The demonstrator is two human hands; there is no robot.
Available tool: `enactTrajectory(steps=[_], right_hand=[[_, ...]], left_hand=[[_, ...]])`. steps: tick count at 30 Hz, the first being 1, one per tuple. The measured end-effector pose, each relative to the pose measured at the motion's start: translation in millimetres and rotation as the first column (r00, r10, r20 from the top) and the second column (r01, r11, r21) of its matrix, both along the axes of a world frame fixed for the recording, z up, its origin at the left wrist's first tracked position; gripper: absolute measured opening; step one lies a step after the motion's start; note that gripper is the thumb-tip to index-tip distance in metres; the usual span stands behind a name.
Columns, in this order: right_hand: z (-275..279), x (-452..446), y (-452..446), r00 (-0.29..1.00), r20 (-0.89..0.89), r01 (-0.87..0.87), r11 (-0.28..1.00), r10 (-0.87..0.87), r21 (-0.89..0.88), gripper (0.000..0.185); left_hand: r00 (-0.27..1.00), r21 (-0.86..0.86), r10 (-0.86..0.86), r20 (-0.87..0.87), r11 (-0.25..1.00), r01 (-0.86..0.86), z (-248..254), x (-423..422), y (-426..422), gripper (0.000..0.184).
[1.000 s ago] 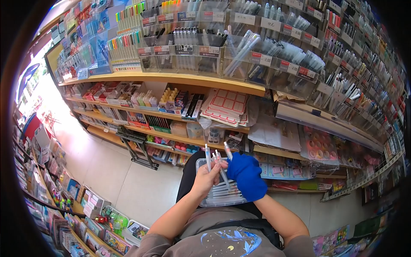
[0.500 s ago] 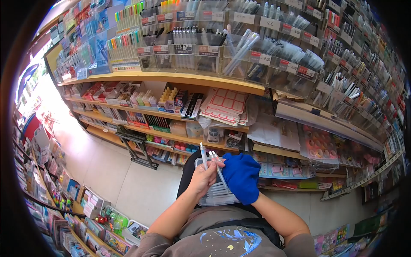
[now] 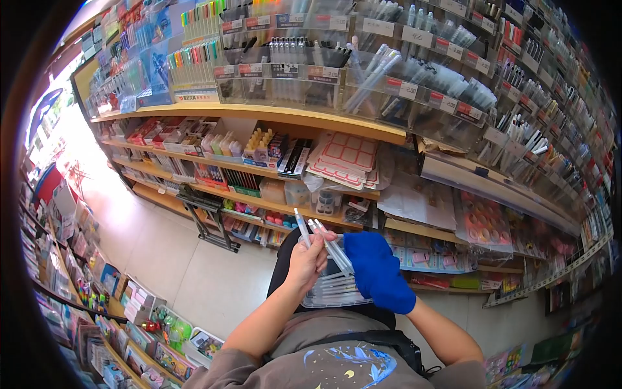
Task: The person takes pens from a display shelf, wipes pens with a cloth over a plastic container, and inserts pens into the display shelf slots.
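Observation:
My left hand (image 3: 307,260) is closed around several slim white pens (image 3: 337,251); one of them sticks up apart from the others. Below it, a clear plastic box (image 3: 337,302) holding more white pens rests on my lap. Blue cloth (image 3: 382,262) covers my right hand (image 3: 387,285) like a mitt, so its fingers are hidden. This covered hand is at the right side of the box, close to the lower ends of the held pens. Whether it grips anything inside the cloth does not show.
Ahead, a wooden shelf (image 3: 259,114) carries clear racks of pens (image 3: 304,76) with price tags. Lower shelves hold boxed goods and red-bordered label sheets (image 3: 343,155). A black folding stand (image 3: 208,217) is on the floor at left. Book racks (image 3: 139,343) are at lower left.
My blue-covered right hand has shifted right, away from my left hand. The pens in my left hand now lean across the box, and more pens inside it show.

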State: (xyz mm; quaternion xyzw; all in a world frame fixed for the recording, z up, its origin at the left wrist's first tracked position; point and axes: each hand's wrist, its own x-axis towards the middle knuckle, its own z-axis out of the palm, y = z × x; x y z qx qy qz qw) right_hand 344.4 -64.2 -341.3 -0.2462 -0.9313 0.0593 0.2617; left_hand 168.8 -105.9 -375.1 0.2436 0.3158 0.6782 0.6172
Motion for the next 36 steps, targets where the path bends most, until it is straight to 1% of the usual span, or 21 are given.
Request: enactTrajectory(steps=[3, 5, 6, 8, 10, 11, 12, 13, 14, 15, 16, 17, 18, 19, 20, 21, 24, 27, 30, 33, 36], right_hand=[[8.5, 6.3, 2.4, 0.99, -0.139, -0.039, 0.995, 0.025, -0.097, 0.037], [0.6, 14.9, 10.6, 0.949, -0.315, -0.04, 0.986, -0.014, -0.163, 0.036], [-1.2, 15.3, 15.9, 0.964, -0.262, 0.004, 0.988, -0.045, -0.155, 0.034], [0.2, 12.9, 28.4, 0.981, -0.155, 0.096, 0.987, -0.117, -0.132, 0.031], [10.3, -4.3, 25.5, 0.989, -0.146, 0.002, 1.0, -0.001, 0.004, 0.026], [10.7, -15.2, 22.5, 0.981, -0.192, -0.048, 0.997, 0.037, -0.053, 0.027], [12.6, -25.5, 20.6, 0.968, -0.239, -0.1, 0.989, 0.072, -0.106, 0.027], [32.1, -33.0, 14.9, 0.934, -0.325, -0.245, 0.93, 0.15, -0.274, 0.026], [28.1, -34.9, 14.6, 0.952, -0.265, -0.207, 0.959, 0.151, -0.195, 0.026], [24.0, -37.8, 13.5, 0.968, -0.203, -0.172, 0.978, 0.147, -0.113, 0.025], [24.6, -40.8, 12.0, 0.981, -0.141, -0.142, 0.989, 0.137, -0.029, 0.025], [32.3, -38.5, 14.8, 0.978, -0.137, -0.171, 0.978, 0.155, -0.116, 0.025], [34.5, -39.4, 18.5, 0.943, -0.295, -0.262, 0.894, 0.156, -0.364, 0.025], [36.1, -39.5, 21.3, 0.891, -0.44, -0.368, 0.738, 0.108, -0.565, 0.026], [37.5, -39.0, 23.9, 0.829, -0.559, -0.481, 0.529, 0.015, -0.699, 0.028], [43.2, -36.1, 23.0, 0.849, -0.522, -0.433, 0.455, -0.083, -0.778, 0.032], [39.0, -36.9, 16.8, 0.722, -0.639, -0.596, 0.23, -0.268, -0.77, 0.028], [57.1, -34.6, 22.5, 0.89, -0.369, -0.377, 0.024, -0.266, -0.926, 0.021], [71.0, -28.5, 13.4, 0.922, -0.386, -0.35, 0.382, -0.018, -0.855, 0.022], [60.3, -21.8, 20.6, 0.929, -0.353, -0.354, 0.561, 0.116, -0.748, 0.026], [61.0, -19.8, 20.0, 0.947, -0.3, -0.306, 0.605, 0.113, -0.736, 0.026]], left_hand=[[0.996, -0.02, -0.036, -0.082, 0.999, 0.034, -4.0, 1.6, 1.1, 0.028], [0.977, -0.044, -0.066, -0.201, 0.997, 0.058, -4.9, 4.3, -1.6, 0.027], [0.963, -0.059, -0.08, -0.259, 0.996, 0.067, -5.1, 5.4, -2.9, 0.026], [0.935, -0.021, -0.114, -0.335, 0.993, 0.114, -11.3, 8.8, -2.8, 0.023], [0.898, 0.02, -0.108, -0.427, 0.992, 0.128, -18.0, 15.1, 0.2, 0.021], [0.872, -0.021, -0.152, -0.465, 0.987, 0.161, -7.5, 14.9, -4.9, 0.02], [0.834, -0.055, -0.177, -0.523, 0.983, 0.174, -9.9, 14.6, -4.6, 0.019], [0.792, -0.088, -0.2, -0.577, 0.979, 0.183, -15.4, 14.5, -4.3, 0.019], [0.748, -0.122, -0.222, -0.625, 0.975, 0.188, -20.2, 14.3, -4.2, 0.018], [0.745, -0.137, -0.225, -0.628, 0.974, 0.178, -22.8, 13.7, -3.8, 0.017], [0.724, -0.086, -0.184, -0.665, 0.982, 0.171, -27.6, 12.4, -2.3, 0.017], [0.701, -0.035, -0.143, -0.698, 0.986, 0.165, -33.4, 11.4, -0.7, 0.017], [0.68, 0.015, -0.1, -0.727, 0.987, 0.162, -36.8, 11.9, -0.4, 0.016], [0.678, 0.026, -0.098, -0.728, 0.985, 0.171, -36.2, 14.3, -1.7, 0.016], [0.676, 0.039, -0.096, -0.731, 0.983, 0.182, -33.1, 17.4, -2.7, 0.016], [0.673, 0.052, -0.095, -0.734, 0.979, 0.195, -30.4, 19.5, -3.2, 0.016], [0.699, 0.06, -0.173, -0.694, 0.953, 0.296, -27.0, 20.6, -3.5, 0.016], [0.782, -0.132, -0.365, -0.505, 0.928, 0.348, -7.8, 13.4, -9.7, 0.016], [0.813, 0.004, -0.366, -0.452, 0.911, 0.412, -20.1, 12.1, -6.7, 0.016], [0.793, 0.055, -0.367, -0.486, 0.893, 0.446, -20.8, 12.2, -4.2, 0.018], [0.783, -0.047, -0.431, -0.448, 0.886, 0.461, -0.5, 14.5, -10.1, 0.018]])
